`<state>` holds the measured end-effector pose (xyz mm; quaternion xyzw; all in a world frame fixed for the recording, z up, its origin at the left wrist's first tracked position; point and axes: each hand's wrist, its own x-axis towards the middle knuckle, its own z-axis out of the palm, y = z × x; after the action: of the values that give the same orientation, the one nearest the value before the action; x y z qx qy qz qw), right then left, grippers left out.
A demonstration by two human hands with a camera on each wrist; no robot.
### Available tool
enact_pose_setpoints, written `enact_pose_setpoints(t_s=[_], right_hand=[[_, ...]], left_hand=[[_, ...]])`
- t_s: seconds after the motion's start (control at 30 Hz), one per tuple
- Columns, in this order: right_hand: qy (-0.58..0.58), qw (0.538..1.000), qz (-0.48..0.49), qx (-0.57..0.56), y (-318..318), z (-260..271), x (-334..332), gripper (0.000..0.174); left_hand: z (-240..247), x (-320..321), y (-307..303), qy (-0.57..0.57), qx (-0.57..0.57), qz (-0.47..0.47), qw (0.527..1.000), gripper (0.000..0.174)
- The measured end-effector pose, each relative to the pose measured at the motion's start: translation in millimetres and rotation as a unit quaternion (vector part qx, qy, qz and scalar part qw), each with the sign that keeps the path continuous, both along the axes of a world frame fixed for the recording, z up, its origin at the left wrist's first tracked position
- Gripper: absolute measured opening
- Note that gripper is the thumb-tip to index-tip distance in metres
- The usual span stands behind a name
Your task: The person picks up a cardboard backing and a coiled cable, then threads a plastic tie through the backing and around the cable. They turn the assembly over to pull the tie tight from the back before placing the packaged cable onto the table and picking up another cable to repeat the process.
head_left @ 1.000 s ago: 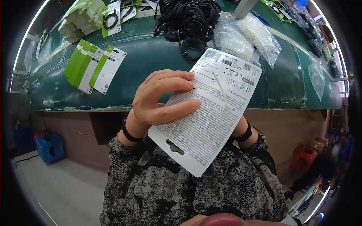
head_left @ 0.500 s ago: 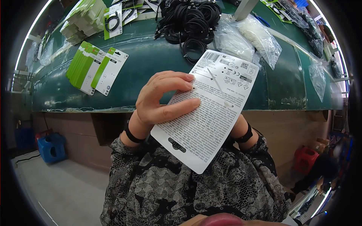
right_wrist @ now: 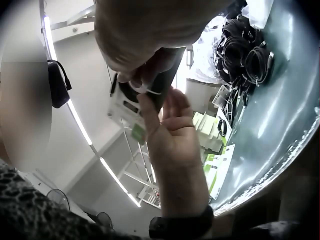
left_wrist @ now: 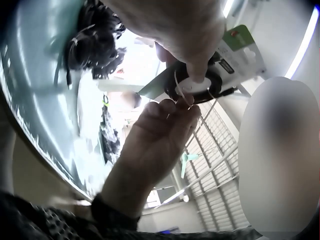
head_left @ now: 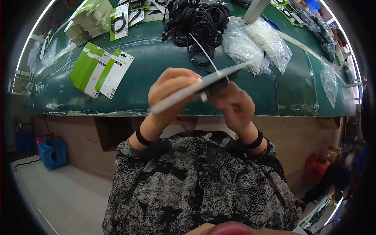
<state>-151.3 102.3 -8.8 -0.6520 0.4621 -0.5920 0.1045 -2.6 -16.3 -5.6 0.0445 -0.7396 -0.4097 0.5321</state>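
Observation:
My left hand [head_left: 174, 88] grips a packaging card [head_left: 184, 94], which is tilted almost edge-on in the head view. In the left wrist view a coiled black cable [left_wrist: 212, 82] lies against the card's front, with a left finger pressing at its middle. A white cable tie [head_left: 203, 51] runs through the card; its long tail sticks up from the back. On the cable side, my right hand [head_left: 239, 105] has curled fingers pinching the tie's other end close to the coil, blurred in the head view. The right wrist view shows the left thumb on the card's front.
Fanned green-and-white cards [head_left: 88, 72] lie on the green table [head_left: 133, 78] at left, near a card stack [head_left: 88, 23]. Black coiled cables [head_left: 199, 23] are heaped at the back. Bags of white ties [head_left: 270, 39] lie right of them, beside a metal post [head_left: 255, 11].
The card has swung from showing its printed back to nearly edge-on. My right hand, earlier hidden behind it, now shows, and the tie's tail stands up from the back.

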Motion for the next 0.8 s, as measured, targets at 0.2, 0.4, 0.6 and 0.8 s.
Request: enact_pose_setpoints(t_s=[0.2, 0.4, 0.6, 0.8], right_hand=[[-0.263, 0.964, -0.047, 0.01, -22.0, 14.1, 19.2, 0.018], [0.101, 0.972, -0.212, -0.025, -27.8, 34.9, 15.9, 0.014], [0.25, 0.939, -0.237, -0.002, -22.9, 39.5, 18.1, 0.021], [0.26, 0.936, -0.236, 0.017, -26.4, 35.7, 17.9, 0.02]], left_hand=[[-22.9, -13.1, 22.9, 0.108, 0.477, -0.044, 0.871, 0.032], [-21.3, -20.8, 20.5, 0.174, 0.463, -0.08, 0.865, 0.041], [-27.1, -21.8, 18.3, 0.174, 0.446, -0.055, 0.876, 0.04], [-28.4, -21.1, 19.3, 0.159, 0.39, -0.024, 0.907, 0.038]])
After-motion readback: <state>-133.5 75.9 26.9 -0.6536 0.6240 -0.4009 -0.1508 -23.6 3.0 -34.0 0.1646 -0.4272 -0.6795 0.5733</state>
